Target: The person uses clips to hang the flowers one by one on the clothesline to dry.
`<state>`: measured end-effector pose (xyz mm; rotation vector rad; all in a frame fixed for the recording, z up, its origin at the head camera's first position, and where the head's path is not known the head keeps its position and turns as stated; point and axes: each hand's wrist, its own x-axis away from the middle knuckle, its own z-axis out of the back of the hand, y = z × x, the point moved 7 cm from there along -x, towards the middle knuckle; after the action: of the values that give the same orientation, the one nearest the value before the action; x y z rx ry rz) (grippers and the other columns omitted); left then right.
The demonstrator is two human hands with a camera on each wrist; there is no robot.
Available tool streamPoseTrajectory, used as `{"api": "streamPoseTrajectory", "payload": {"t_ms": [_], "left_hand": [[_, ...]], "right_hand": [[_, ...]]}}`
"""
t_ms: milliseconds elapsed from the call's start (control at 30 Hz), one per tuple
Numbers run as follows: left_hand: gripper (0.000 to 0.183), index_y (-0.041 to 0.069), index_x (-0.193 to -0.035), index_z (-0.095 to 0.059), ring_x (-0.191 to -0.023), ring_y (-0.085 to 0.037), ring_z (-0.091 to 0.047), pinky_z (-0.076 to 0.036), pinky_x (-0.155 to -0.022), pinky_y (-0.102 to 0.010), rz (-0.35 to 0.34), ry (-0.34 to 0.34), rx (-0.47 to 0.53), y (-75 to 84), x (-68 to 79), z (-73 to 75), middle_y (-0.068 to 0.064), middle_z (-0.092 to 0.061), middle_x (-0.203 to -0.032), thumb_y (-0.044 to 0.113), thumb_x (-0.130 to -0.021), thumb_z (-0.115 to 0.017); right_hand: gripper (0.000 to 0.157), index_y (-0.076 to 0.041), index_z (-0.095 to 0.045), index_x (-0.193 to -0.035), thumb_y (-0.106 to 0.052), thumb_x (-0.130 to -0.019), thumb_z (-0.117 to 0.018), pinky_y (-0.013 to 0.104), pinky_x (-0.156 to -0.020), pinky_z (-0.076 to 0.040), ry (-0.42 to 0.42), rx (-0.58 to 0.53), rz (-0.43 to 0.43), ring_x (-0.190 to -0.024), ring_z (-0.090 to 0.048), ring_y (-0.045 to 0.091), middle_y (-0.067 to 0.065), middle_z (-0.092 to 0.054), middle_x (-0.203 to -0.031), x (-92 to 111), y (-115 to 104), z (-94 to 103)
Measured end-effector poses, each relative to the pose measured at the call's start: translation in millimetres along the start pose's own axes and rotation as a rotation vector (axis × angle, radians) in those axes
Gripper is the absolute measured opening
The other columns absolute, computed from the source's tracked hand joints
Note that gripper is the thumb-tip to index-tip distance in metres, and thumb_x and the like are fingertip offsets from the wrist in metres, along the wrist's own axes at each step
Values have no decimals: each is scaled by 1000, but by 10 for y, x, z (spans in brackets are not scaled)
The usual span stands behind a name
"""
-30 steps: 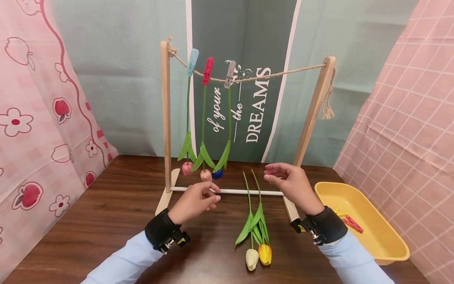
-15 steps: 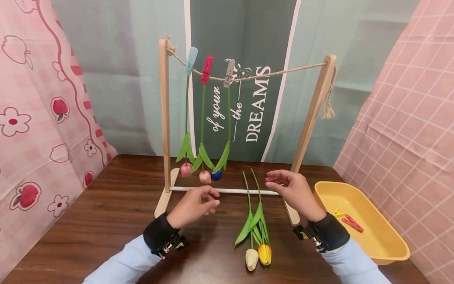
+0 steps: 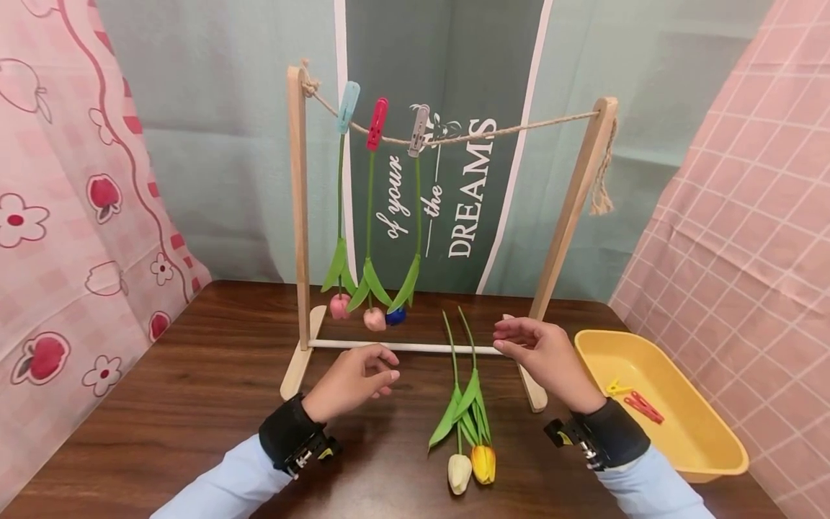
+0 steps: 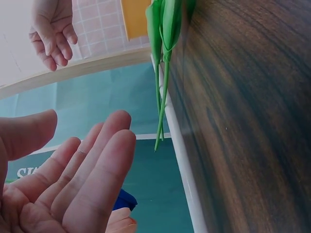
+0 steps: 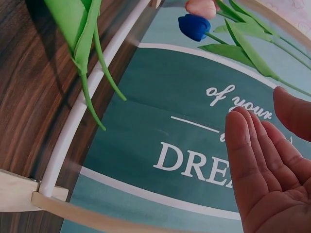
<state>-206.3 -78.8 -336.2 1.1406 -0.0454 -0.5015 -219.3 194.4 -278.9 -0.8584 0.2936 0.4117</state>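
My left hand (image 3: 350,378) hovers over the table with relaxed, slightly bent fingers and holds nothing. Across from it, my right hand (image 3: 541,358) is likewise loose and bare, near the frame's right foot. Between the hands lie a white tulip (image 3: 460,473) and a yellow-orange tulip (image 3: 483,463), stems pointing away. Three tulips hang head down from the rope (image 3: 512,135): a pink tulip (image 3: 340,306) under a light blue clothespin (image 3: 348,107), a peach tulip (image 3: 374,318) under a red clothespin (image 3: 377,124), and a blue tulip (image 3: 395,316) under a grey clothespin (image 3: 418,130).
A wooden frame (image 3: 298,209) carries the rope, with a white bar (image 3: 415,347) low across it. At right, a yellow basin (image 3: 697,432) holds a yellow clothespin (image 3: 618,388) and red clothespins (image 3: 644,407). Curtains stand behind and at both sides.
My right hand has drifted slightly right and down, toward the basin. The left hand has sunk a little. The tulips and clothespins stay in place; the head view has shifted slightly.
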Motion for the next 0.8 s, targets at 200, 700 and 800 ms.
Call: {"api": "streamPoseTrajectory", "payload": {"t_ms": [200, 700, 800], "left_hand": [[19, -2, -106, -62, -72, -35, -69, -57, -64, -47, 14, 3, 20, -38, 14, -14, -5, -69, -80, 11, -93, -67], [19, -4, -104, -62, -71, -35, -69, -57, -61, -38, 35, -18, 1, -140, 54, -14, -17, -69, -83, 11, -93, -66], [21, -5, -105, -62, -71, -34, -69, -57, -60, -34, 41, -24, -4, -177, 58, -15, -17, -69, -83, 12, -93, -66]], "right_hand": [[27, 1, -69, -110, -9, -86, -75, 22, -75, -54, 15, 8, -1, -85, -69, 17, 10, -72, -98, 37, 50, 75], [30, 1, -68, -110, -15, -86, -76, 21, -67, -54, 40, 127, -70, -83, -68, 19, 11, -71, -98, 150, 251, 422], [32, 1, -68, -111, -17, -86, -75, 22, -66, -54, 36, 161, -97, -84, -68, 23, 12, -71, -99, 190, 328, 503]]}}
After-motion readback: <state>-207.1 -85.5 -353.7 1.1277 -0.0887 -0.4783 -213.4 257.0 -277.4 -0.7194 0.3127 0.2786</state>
